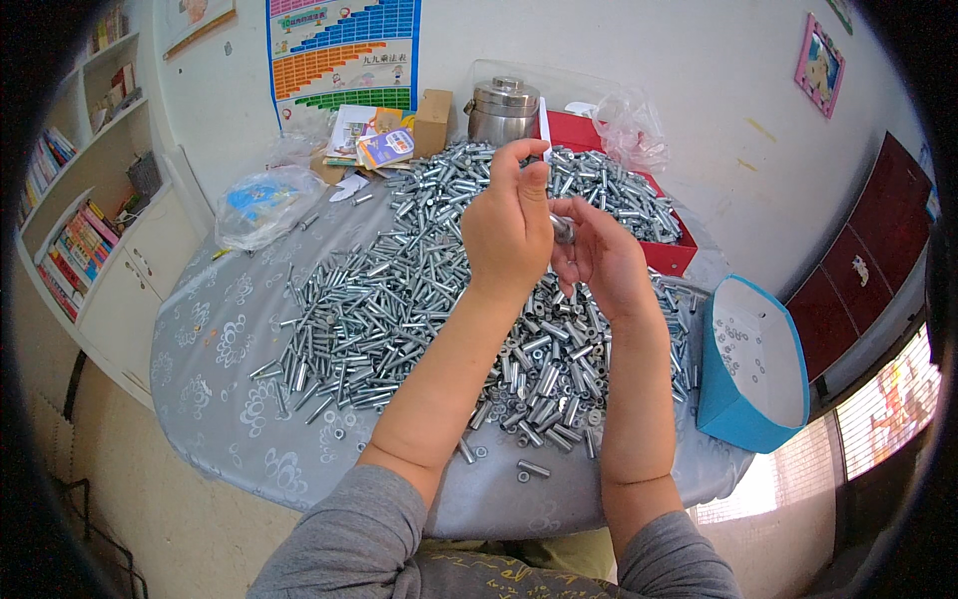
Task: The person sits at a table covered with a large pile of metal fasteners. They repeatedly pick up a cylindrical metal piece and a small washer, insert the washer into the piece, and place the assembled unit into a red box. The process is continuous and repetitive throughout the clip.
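My left hand (507, 235) is raised over the pile, its fingers curled and its thumb pointing up. Its far side is hidden, so what lies in its grip cannot be made out. Close beside it on the right, my right hand (611, 262) has its fingers bent round a shiny metal sleeve (563, 230), which sits between the two hands. Below them a broad heap of metal bolts (369, 309) spreads over the table. Nearer to me lie short metal sleeves (547, 379) mixed with nuts and washers.
A grey patterned cloth covers the table (215, 399). On the right stands a blue bin (743, 389) with small rings inside. Behind the heap are a red box (671, 258) full of bolts, a steel pot (502, 112), a cardboard box (432, 122) and a plastic bag (269, 205).
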The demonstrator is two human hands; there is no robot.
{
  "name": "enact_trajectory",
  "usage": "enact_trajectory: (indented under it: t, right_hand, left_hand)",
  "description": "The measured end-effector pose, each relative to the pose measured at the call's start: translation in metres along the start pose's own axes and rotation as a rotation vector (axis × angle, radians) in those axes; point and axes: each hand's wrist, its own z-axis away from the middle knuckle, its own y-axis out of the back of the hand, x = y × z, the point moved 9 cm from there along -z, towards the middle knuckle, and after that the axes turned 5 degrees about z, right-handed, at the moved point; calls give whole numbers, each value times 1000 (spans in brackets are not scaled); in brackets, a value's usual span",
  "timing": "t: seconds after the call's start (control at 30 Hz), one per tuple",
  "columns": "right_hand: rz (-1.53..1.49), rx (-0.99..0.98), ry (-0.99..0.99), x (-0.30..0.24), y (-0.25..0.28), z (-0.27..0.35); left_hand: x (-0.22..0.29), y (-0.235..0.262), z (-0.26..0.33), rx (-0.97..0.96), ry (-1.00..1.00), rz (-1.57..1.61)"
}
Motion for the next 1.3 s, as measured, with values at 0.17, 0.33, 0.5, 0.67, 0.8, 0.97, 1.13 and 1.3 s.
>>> enact_trajectory:
  t: [0.17,0.33,0.5,0.67,0.8,0.97,1.13,1.3]
  right_hand:
    - [126,51,55,-2,7,-3]
    - [31,-61,-1,-2,1,2]
    - [1,5,47,-1,2,-3]
    - [-79,-51,36,4,-2,-6]
    - [-176,-150,24,8,-6,-8]
    - [-218,-104,-55,12,-12,-4]
    - [-200,-187,1,15,-10,-10]
    - [-196,-53,6,10,-7,-6]
  left_hand:
    - [7,2,0,16,-54,-4]
    - [8,-5,1,-34,-8,-13]
    - [3,1,-3,10,-23,-96]
    - [-8,6,-3,22,50,-44]
    - [-3,4,-3,30,1,-74]
    - [0,3,-3,27,-13,-96]
    - [-2,4,-3,22,6,-95]
    - [-1,2,-3,9,24,-78]
